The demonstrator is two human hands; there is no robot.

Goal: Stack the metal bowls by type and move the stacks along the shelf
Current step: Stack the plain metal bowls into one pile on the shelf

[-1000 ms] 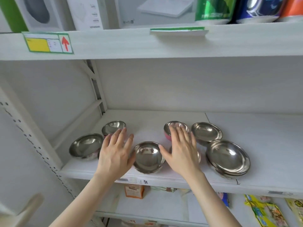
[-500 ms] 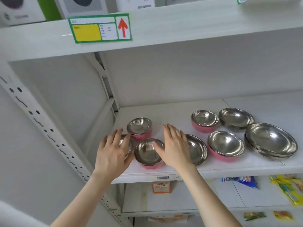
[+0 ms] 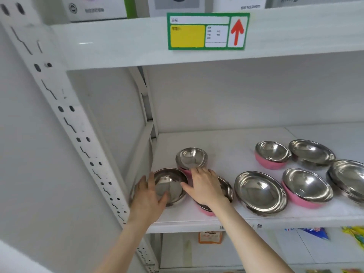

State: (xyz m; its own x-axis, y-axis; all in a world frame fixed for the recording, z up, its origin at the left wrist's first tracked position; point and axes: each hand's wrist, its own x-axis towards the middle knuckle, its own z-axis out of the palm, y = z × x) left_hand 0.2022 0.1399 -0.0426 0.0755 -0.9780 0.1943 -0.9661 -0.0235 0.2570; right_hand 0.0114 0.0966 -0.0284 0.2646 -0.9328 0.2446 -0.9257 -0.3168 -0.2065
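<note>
1. Sitting at the white shelf's [image 3: 226, 154] left end, a plain round steel bowl [image 3: 170, 185] is gripped at its rim by the left hand [image 3: 147, 195].
2. A pink-sided steel bowl [image 3: 226, 191] alongside is covered by the right hand [image 3: 204, 187], fingers straight.

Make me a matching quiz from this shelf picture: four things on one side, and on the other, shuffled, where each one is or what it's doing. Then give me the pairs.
Things
1. left hand
2. right hand
3. green label
4. stacked plain bowls

Places or states
A. at the picture's right edge, partly cut off
B. grips the plain steel bowl farthest left
C. rests on a pink-sided bowl
D. stuck on the front edge of the upper shelf

Pairs: 1-B, 2-C, 3-D, 4-A
</note>
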